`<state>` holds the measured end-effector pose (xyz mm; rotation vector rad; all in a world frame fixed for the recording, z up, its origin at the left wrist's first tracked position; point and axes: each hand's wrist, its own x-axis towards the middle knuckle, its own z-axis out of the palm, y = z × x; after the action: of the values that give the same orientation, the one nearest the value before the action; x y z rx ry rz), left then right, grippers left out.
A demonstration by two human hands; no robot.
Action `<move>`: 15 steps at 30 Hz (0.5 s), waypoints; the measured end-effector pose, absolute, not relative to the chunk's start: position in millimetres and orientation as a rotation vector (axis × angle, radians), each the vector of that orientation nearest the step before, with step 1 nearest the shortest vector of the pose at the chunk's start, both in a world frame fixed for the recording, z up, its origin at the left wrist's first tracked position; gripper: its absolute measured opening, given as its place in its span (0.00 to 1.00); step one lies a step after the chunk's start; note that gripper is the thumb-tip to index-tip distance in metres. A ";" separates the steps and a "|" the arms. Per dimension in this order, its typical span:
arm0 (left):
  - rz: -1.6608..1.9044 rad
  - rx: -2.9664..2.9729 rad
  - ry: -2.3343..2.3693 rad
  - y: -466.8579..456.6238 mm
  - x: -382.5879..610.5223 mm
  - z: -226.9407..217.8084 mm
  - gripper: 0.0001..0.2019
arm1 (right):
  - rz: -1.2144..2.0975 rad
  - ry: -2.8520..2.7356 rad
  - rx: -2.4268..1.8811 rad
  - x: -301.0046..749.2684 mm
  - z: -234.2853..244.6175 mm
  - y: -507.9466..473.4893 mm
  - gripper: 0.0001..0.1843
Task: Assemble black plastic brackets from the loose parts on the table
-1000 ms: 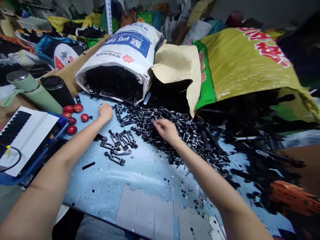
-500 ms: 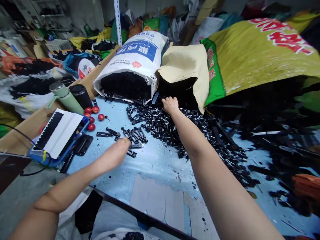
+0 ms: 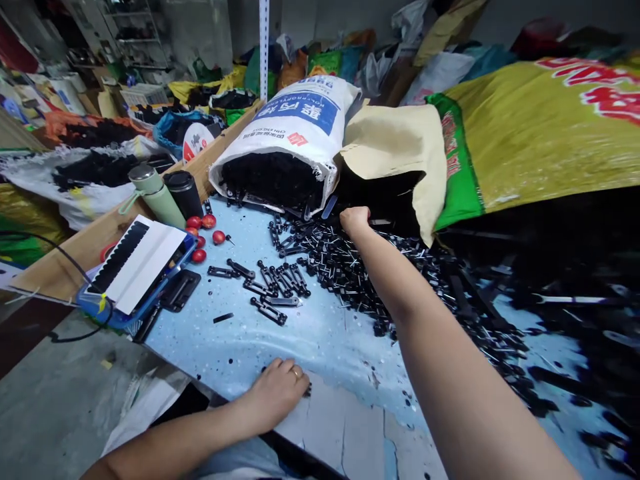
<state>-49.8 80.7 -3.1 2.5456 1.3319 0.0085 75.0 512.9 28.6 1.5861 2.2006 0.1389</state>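
My right hand (image 3: pixel 355 220) is stretched far forward to the mouth of the tan-lined sack (image 3: pixel 395 143). Its fingers are curled closed among the small black parts (image 3: pixel 340 260) heaped there; what they hold is hidden. My left hand (image 3: pixel 277 390) rests near the front edge of the light blue table (image 3: pixel 300 340), fingers bent and lying on the surface, a ring on one finger. A row of black clip pieces (image 3: pixel 275 283) lies between the two hands.
A white and blue sack (image 3: pixel 295 130) full of black parts lies open at the back. A yellow-green sack (image 3: pixel 540 127) fills the right. Left stand a green flask (image 3: pixel 153 193), a black cup (image 3: pixel 184 192), red fruits (image 3: pixel 203 230) and a blue tray (image 3: pixel 135 267). Black parts cover the right side.
My left hand has drawn back from the clip pieces to the table's front edge. My right hand has stayed at the sack mouth and closed into a fist.
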 end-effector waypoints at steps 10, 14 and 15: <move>0.542 2.278 1.403 58.7 -65.0 -22.0 0.13 | 0.331 2.711 1.726 149.0 86.3 374.1 0.23; 0.930 1.846 1.341 48.0 -61.3 -15.9 0.14 | -0.528 2.968 1.790 173.5 84.1 246.7 0.31; 0.980 1.735 1.314 45.4 -57.5 -12.5 0.15 | -0.849 2.908 1.782 174.6 76.3 211.4 0.32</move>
<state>-57.5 45.4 -12.5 1.7347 1.3145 0.9799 174.6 211.4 76.3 1.7819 2.9076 -0.8490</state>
